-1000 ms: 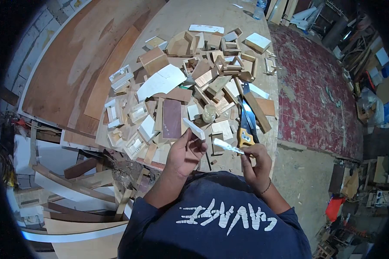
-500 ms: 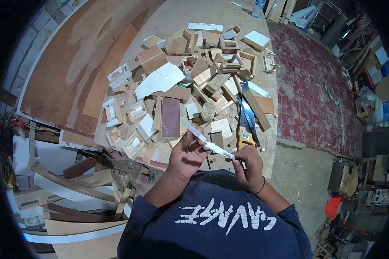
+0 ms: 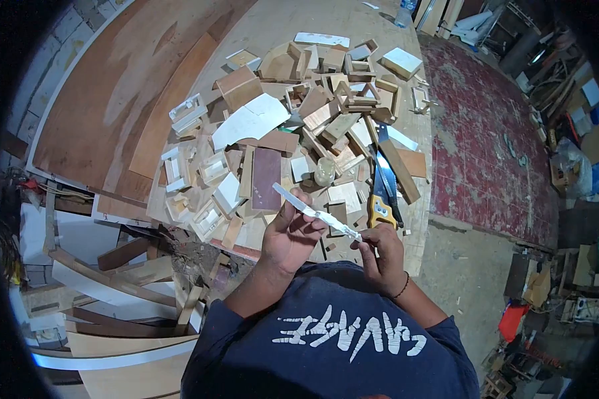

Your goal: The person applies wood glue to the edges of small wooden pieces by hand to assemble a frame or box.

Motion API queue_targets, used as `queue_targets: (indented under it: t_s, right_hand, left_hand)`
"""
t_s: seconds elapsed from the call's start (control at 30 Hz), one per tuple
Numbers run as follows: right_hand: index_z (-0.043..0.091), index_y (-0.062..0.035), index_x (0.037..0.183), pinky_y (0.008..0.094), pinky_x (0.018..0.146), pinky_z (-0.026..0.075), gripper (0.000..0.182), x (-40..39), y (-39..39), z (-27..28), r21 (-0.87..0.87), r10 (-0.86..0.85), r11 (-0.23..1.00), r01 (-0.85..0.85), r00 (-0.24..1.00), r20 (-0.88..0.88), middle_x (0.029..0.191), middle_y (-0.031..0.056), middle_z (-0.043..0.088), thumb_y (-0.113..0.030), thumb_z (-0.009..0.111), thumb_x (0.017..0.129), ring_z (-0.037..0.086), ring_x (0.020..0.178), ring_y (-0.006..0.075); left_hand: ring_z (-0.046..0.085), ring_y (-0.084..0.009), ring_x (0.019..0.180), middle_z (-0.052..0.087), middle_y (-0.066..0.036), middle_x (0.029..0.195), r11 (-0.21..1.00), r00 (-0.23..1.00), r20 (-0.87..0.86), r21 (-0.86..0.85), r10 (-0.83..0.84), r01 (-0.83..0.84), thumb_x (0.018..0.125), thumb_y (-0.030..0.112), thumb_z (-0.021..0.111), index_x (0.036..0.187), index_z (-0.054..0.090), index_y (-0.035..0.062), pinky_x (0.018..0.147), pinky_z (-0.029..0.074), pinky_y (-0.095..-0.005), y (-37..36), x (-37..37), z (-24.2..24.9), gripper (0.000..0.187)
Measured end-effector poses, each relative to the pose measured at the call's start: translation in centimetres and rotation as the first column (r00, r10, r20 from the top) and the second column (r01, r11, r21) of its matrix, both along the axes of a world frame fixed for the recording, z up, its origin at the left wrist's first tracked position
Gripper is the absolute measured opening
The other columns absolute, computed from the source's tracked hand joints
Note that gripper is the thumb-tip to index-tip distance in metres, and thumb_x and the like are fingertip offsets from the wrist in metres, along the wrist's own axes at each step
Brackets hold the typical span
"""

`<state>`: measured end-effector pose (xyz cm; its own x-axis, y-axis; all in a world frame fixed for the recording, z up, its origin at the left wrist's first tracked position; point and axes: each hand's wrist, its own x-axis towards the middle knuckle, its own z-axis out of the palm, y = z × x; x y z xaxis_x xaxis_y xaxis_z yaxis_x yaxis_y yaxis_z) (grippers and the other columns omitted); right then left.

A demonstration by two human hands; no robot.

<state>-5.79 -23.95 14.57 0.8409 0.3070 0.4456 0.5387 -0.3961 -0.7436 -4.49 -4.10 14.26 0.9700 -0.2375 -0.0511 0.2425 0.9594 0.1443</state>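
Observation:
A narrow flat strip (image 3: 290, 198), pale grey at its far left end and covered with white, crumpled material toward the right, is held slantwise in front of my chest. The fingers of my left hand (image 3: 291, 237) close around its middle, palm turned up. My right hand (image 3: 382, 251) pinches the white right end between thumb and fingers. Just beyond my hands, on the table (image 3: 416, 219), lie a handsaw (image 3: 382, 193) with a yellow handle, a clear jar (image 3: 324, 171) and a dark purplish-brown board (image 3: 267, 178).
Small wooden boxes and offcuts, among them a white angular panel (image 3: 251, 122), crowd the table. Large plywood sheets (image 3: 113, 100) lean at the left. Curved wooden parts (image 3: 113, 286) are stacked at the lower left. A red tiled floor (image 3: 486, 146) lies to the right.
Both hands keep their hold on the strip, which has turned slightly between them. The table scene has shifted a little to the right in view.

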Motion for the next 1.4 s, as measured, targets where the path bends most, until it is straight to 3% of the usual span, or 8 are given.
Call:
queue_targets:
  t_s: [0.33, 0.47, 0.7, 0.93, 1.03, 1.1, 1.2, 1.4]
  right_hand:
    - [0.056, -0.0061, 0.092, 0.0373, 0.065, 0.038, 0.028, 0.3, -0.3, -0.6, 0.104, -0.051, 0.994, 0.043, 0.996, 0.078, 0.077, 0.0092, 0.058, 0.006, 0.064, 0.069, 0.052, 0.068, 0.0277]
    - [0.052, -0.0062, 0.092, 0.036, 0.067, 0.04, 0.03, 0.9, -0.4, 0.7, 0.01, -0.01, 1.0, 0.008, 0.981, 0.194, 0.081, 0.0089, 0.061, 0.009, 0.063, 0.069, 0.055, 0.071, 0.0265]
    - [0.051, -0.007, 0.09, 0.0362, 0.069, 0.041, 0.03, 0.9, -0.3, 2.0, -0.103, 0.068, 0.994, -0.046, 0.973, 0.222, 0.082, 0.008, 0.064, 0.01, 0.061, 0.068, 0.057, 0.071, 0.025]
    - [0.052, -0.0068, 0.09, 0.0371, 0.07, 0.042, 0.03, 0.9, -0.5, 1.8, -0.104, 0.018, 0.995, 0.01, 0.965, 0.263, 0.08, 0.0079, 0.062, 0.009, 0.063, 0.067, 0.057, 0.072, 0.0258]
    - [0.056, -0.0078, 0.088, 0.0367, 0.07, 0.039, 0.028, 0.9, -0.4, 1.7, -0.071, -0.033, 0.996, 0.056, 0.954, 0.298, 0.079, 0.0046, 0.061, 0.005, 0.068, 0.066, 0.054, 0.069, 0.0231]
    - [0.056, -0.0078, 0.089, 0.0366, 0.07, 0.039, 0.029, 0.9, -0.4, 1.9, -0.076, -0.046, 0.995, 0.072, 0.953, 0.298, 0.079, 0.0048, 0.061, 0.005, 0.068, 0.066, 0.054, 0.07, 0.0231]
    - [0.055, -0.0077, 0.09, 0.0367, 0.07, 0.039, 0.03, 1.1, -0.4, 1.9, -0.073, -0.071, 0.992, 0.099, 0.946, 0.317, 0.079, 0.0054, 0.061, 0.005, 0.068, 0.066, 0.055, 0.07, 0.0232]
    - [0.053, -0.0056, 0.091, 0.0362, 0.069, 0.04, 0.03, 1.5, -0.5, 2.0, -0.039, -0.147, 0.985, 0.168, 0.935, 0.323, 0.078, 0.0082, 0.057, 0.009, 0.064, 0.068, 0.053, 0.07, 0.0253]
  left_hand:
    - [0.049, -0.0166, 0.075, 0.056, -0.007, 0.09, 0.99, 0.958, -0.284, 0.114, -0.044, 0.079, 0.094, 0.025, 0.049, 0.103, 0.055, 0.0043, 0.069, 0.043, -0.0322, 0.6, -0.3, -0.9, 0.023]
    - [0.052, -0.0181, 0.072, 0.057, -0.009, 0.088, 0.955, 0.919, -0.386, 0.237, -0.077, 0.179, 0.095, 0.024, 0.048, 0.102, 0.056, 0.001, 0.056, 0.049, -0.0323, -0.2, -0.7, -0.8, 0.026]
    - [0.057, -0.018, 0.068, 0.059, -0.01, 0.085, 0.96, 0.875, -0.473, 0.189, -0.097, 0.209, 0.096, 0.021, 0.046, 0.104, 0.055, 0.0007, 0.064, 0.051, -0.0325, -1.4, -0.7, 0.3, 0.024]
    - [0.057, -0.0192, 0.069, 0.058, -0.01, 0.084, 0.936, 0.89, -0.436, 0.237, -0.138, 0.261, 0.098, 0.025, 0.04, 0.103, 0.054, 0.0012, 0.061, 0.05, -0.0302, -1.2, -0.9, 0.1, 0.028]
    - [0.058, -0.0225, 0.088, 0.059, -0.011, 0.106, 0.944, 0.931, -0.263, 0.143, -0.254, 0.298, 0.095, 0.024, 0.048, 0.12, 0.049, 0.0032, 0.074, 0.049, -0.0348, -0.7, -0.9, -0.9, 0.032]
    - [0.056, -0.0238, 0.07, 0.058, -0.011, 0.083, 0.946, 0.898, -0.402, 0.177, -0.182, 0.271, 0.097, 0.024, 0.042, 0.1, 0.055, 0.0004, 0.063, 0.049, -0.0311, -1.1, -0.9, 0.3, 0.028]
    - [0.054, -0.0206, 0.076, 0.06, -0.011, 0.097, 0.962, 0.931, -0.284, 0.075, -0.23, 0.261, 0.095, 0.023, 0.049, 0.111, 0.053, 0.0029, 0.072, 0.046, -0.0355, -0.8, -1.2, -1.3, 0.026]
    - [0.053, -0.019, 0.072, 0.06, -0.008, 0.085, 0.967, 0.902, -0.416, 0.159, -0.116, 0.197, 0.089, 0.018, 0.058, 0.102, 0.057, 0.0045, 0.071, 0.043, -0.0358, -1.1, -1.2, -0.5, 0.019]
